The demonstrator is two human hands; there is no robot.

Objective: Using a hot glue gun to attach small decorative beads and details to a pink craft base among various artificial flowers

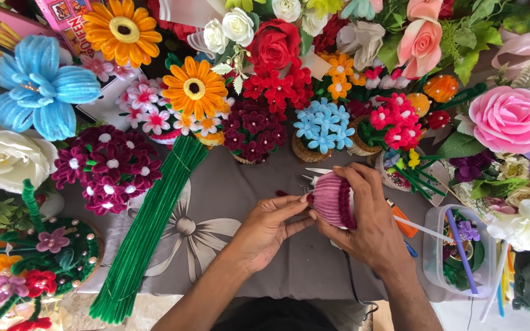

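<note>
On the grey cloth [228, 184], printed with a pale flower, the back and sides are ringed by handmade flowers. A long bundle of green pipe cleaners [148, 227] is laid diagonally at left, next to a dark red flower cluster [108, 167]. A clear plastic tub [455, 257] of craft bits is set at right. At centre, a pink ribbed pipe-cleaner coil [332, 199] is gripped by the right hand [369, 220], fingers curled over its top. Its left edge is pinched by the left hand [268, 227], thumb and fingertips closed on it. Scissors [314, 175] are partly hidden behind the coil.
</note>
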